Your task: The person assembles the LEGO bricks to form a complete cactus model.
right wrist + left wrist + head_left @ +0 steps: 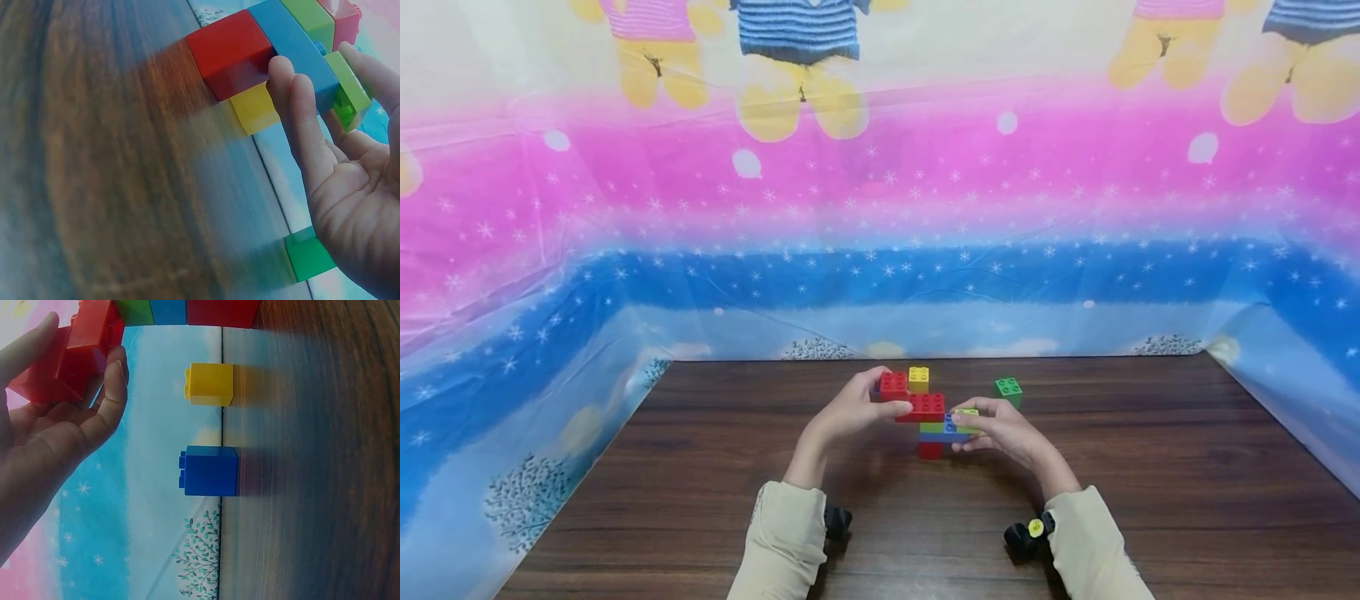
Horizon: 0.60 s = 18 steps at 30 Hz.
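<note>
A stack of toy building bricks stands on the table, with a red brick (931, 451) at its foot and a long blue brick (300, 53) across it. Above that come a lime-green brick (310, 25) and a longer red brick (928, 406). At the upper left a small red brick (892, 383) sits on the longer one's overhanging end. My left hand (847, 410) grips these upper red bricks, thumb in front, fingers behind. My right hand (1006, 427) pinches a thin lime-green brick (348, 90) at the blue brick's right end, two fingertips against the blue brick.
Behind the stack stands a yellow brick (918, 380). A dark-blue brick (211, 470) stands farther left, seen in the left wrist view. To the back right is a green brick (1009, 389). A printed cloth (880, 275) hangs along the table's back edge.
</note>
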Motion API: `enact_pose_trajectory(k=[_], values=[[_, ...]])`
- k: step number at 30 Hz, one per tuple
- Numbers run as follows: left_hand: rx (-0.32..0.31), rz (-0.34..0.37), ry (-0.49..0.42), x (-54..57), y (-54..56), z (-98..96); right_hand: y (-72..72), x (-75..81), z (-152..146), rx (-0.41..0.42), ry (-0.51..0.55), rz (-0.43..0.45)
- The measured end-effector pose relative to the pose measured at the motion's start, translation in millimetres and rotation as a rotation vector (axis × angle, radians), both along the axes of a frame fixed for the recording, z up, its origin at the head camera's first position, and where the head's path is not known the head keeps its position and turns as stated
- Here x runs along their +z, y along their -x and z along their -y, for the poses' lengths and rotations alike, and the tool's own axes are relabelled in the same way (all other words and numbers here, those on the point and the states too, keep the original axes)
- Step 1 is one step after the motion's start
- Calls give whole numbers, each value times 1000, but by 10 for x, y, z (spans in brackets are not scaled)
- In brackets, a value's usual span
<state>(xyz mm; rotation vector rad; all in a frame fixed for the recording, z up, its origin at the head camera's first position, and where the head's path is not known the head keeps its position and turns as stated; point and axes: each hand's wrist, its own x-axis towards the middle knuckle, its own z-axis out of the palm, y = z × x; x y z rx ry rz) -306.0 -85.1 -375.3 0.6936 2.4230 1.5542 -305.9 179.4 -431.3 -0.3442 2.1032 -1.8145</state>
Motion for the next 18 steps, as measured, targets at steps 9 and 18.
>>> enact_pose_trajectory(k=[9,18], values=[[1,6,-1,-14,2,0,21,-30,-6,-24,-63,-26],[21,8,-1,-14,-2,-12,38,-66,-19,-55,-130,-91]])
